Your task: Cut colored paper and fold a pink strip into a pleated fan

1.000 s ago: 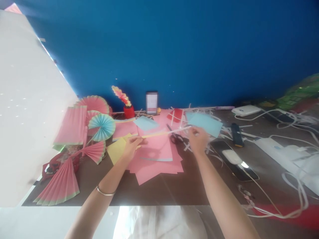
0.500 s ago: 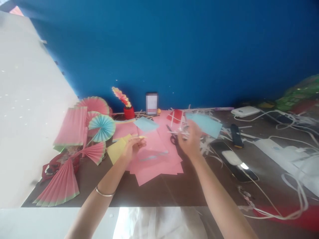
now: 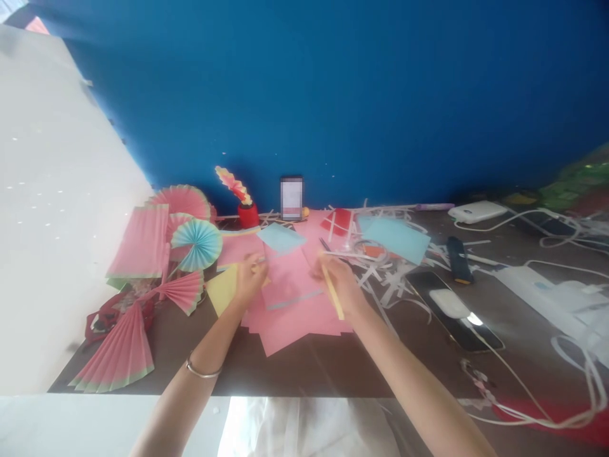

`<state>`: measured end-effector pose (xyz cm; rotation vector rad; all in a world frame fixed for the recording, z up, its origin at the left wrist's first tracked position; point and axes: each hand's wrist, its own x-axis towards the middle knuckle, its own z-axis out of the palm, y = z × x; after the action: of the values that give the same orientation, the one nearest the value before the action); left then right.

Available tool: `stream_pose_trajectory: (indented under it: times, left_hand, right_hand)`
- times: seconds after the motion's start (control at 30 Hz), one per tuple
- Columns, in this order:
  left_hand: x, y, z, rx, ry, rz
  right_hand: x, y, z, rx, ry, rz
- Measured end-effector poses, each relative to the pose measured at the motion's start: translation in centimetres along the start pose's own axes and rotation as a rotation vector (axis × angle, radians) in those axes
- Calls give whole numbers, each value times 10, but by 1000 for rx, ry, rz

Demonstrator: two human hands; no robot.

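Observation:
My right hand [image 3: 341, 287] is closed on a thin yellow paper strip [image 3: 332, 293] that slants down across its back, over the pile of pink paper sheets [image 3: 295, 311]. My left hand [image 3: 249, 277] is pinched near the strip's other end, above a yellow sheet [image 3: 222, 289]; motion blur hides what its fingers hold. Black-handled scissors [image 3: 326, 246] lie just beyond my right hand. A light blue sheet [image 3: 281, 238] lies behind both hands.
Folded pink paper fans [image 3: 143, 241] and a blue-pink rosette [image 3: 196, 241] crowd the left. A red pot [image 3: 247, 214] and a phone [image 3: 292, 198] stand by the blue wall. White paper scraps [image 3: 380, 279], another blue sheet [image 3: 397, 238], a phone [image 3: 454, 308], chargers and cables [image 3: 547, 279] fill the right.
My right hand moved left and toward me, from near the blue sheet to over the pink pile, bringing the strip in. My left hand stayed nearly in place.

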<state>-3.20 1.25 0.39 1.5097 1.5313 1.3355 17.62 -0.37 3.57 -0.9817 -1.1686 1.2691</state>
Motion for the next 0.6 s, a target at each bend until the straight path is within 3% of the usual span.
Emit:
stream_pose_trajectory:
  times: [0.07,0.2,0.33,0.47,0.53,0.6]
  left_hand:
    - [7,-11,-2,373,144,66]
    - [9,-22,2,734,66,104]
    - [8,-26,2,801,-65,110]
    - [15,-31,-9,743,-221,151]
    - [18,-31,-15,719,-237,175]
    - [18,-29,-17,748,-178,176]
  right_hand:
    - [6,6,-2,171,-19,104]
    - [10,25,2,313,-55,237]
    - [5,31,8,284,-68,292]
    - [0,28,8,137,21,357]
    - [-2,27,6,78,57,385]
    - [-3,27,3,40,59,385]
